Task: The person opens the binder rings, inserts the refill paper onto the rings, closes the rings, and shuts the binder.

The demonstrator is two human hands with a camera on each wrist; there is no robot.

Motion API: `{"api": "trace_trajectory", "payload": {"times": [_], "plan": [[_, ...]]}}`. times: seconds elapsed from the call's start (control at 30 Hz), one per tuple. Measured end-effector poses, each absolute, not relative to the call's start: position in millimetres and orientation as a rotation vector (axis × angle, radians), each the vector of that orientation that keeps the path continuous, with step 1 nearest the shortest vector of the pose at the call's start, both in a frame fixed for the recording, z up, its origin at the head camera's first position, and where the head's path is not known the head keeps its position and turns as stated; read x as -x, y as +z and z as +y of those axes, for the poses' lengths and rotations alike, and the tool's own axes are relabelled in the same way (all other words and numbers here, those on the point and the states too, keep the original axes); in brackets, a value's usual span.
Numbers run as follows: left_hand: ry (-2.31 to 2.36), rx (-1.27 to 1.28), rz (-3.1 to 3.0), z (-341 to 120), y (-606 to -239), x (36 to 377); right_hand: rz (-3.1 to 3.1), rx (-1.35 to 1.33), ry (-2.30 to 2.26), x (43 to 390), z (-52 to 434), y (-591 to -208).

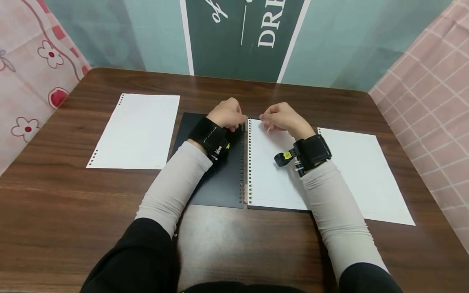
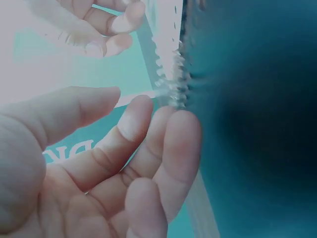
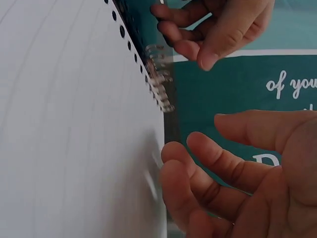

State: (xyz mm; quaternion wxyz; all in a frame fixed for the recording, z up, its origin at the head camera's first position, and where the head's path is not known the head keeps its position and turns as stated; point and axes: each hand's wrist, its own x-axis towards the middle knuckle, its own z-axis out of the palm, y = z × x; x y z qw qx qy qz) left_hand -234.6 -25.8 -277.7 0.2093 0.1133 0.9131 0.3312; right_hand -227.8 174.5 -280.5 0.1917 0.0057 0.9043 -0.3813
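A loose-leaf binder lies spread flat, its dark cover (image 1: 216, 191) on the left. On its right half sits a white punched sheet (image 1: 272, 175), its holes along the spine. Metal rings (image 3: 159, 82) show at the spine's far end in the right wrist view. My left hand (image 1: 228, 114) is over the dark cover at that end, fingers loosely bent, fingertips close to the rings (image 2: 173, 82). Across the spine, my right hand (image 1: 282, 117) is over the top edge of the white sheet. Its thumb stands apart from its bent fingers, with nothing between them.
A loose punched sheet (image 1: 135, 132) lies on the wooden table (image 1: 73, 211) left of the binder. Another sheet (image 1: 370, 175) lies to the right, partly behind my right forearm. Behind the table's far edge hangs a green printed cloth (image 1: 234, 49).
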Motion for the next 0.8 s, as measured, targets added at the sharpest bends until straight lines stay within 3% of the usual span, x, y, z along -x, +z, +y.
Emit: {"api": "trace_trajectory", "payload": {"times": [0.8], "plan": [[1.079, -0.616, 2.459, 1.6, -269.7, 214.2, 2.67, -0.132, -0.782, 206.7, 268.2, -242.9]]}}
